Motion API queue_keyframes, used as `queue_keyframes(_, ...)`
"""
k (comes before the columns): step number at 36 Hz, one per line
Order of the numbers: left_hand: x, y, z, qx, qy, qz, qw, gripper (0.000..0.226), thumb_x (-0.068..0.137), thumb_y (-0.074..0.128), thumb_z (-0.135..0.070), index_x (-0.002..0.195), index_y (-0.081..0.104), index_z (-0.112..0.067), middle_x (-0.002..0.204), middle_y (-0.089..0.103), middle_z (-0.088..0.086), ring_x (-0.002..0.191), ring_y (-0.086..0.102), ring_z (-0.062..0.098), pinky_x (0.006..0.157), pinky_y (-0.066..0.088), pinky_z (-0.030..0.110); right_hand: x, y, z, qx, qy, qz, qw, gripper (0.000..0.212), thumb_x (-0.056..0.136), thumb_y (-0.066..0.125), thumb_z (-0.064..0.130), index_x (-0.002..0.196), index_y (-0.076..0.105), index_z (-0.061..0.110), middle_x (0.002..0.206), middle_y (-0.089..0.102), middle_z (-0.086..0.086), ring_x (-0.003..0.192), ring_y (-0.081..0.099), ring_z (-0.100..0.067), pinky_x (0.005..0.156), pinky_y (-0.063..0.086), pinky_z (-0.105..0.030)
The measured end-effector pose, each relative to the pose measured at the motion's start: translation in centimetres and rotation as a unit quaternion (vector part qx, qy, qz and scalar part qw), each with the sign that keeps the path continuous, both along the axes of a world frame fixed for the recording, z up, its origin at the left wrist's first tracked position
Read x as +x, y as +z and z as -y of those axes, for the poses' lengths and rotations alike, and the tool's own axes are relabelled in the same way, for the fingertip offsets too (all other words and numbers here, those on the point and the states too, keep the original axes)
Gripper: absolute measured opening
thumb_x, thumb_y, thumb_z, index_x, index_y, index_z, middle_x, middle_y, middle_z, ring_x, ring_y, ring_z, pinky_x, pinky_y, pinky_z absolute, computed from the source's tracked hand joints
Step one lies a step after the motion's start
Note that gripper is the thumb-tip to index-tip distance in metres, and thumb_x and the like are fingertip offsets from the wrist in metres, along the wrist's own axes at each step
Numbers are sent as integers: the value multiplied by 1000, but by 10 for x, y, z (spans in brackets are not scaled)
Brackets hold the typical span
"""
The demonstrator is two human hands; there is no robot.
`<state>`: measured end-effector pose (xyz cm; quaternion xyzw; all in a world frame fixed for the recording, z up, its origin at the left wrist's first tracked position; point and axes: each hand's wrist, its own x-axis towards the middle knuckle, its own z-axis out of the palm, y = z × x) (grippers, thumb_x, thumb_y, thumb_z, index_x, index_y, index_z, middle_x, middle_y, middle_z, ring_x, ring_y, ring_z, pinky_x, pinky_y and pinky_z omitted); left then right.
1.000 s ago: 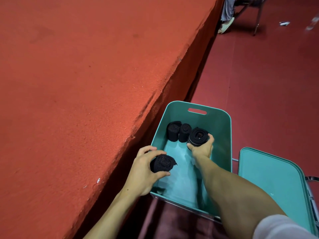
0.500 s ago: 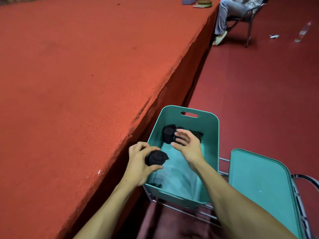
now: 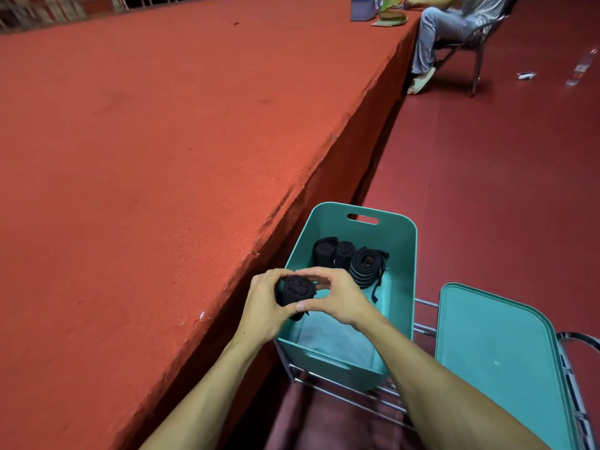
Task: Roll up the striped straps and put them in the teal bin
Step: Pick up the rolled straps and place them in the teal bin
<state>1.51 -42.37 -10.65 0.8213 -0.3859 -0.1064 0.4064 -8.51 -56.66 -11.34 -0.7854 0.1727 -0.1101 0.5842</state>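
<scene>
Left hand (image 3: pixel 259 308): grips rolled strap (image 3: pixel 297 291).
Right hand (image 3: pixel 336 298): pinches it.
Position: between both hands, seemingly above teal bin (image 3: pixel 400 254).

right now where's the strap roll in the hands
Head view, lower centre: the strap roll is gripped between the left hand and right hand, over the teal bin's left rim.

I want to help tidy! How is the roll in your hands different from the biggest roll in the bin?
The held roll is gripped by the left hand and right hand over the left rim of the bin; the biggest roll lies inside it. The held roll looks smaller and tight; the biggest roll trails a loose end. Both are dark rolled straps.
</scene>
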Motion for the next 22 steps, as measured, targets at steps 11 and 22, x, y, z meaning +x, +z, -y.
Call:
queue_keyframes(11, 6, -9, -6, 19, -53, 7, 998, 66, 71, 87, -18, 128, 56, -21, 124, 49, -15, 123, 47, 10, 107, 34, 22, 2, -9, 17, -31, -49, -64, 996, 45, 66, 90, 13, 106, 71, 23, 103, 73, 6, 93, 69, -9, 86, 55, -29)
queue_keyframes(22, 9, -12, -17, 24, -70, -1, 997, 67, 81, 78, -16, 140, 46, -16, 133, 44, -8, 122, 42, 1, 106, 28, 7, 35, -68, 31, -6, -282, -169, 944, 40, 70, 86, 9, 106, 69, 11, 103, 66, -4, 107, 53, -20, 90, 41, -23)
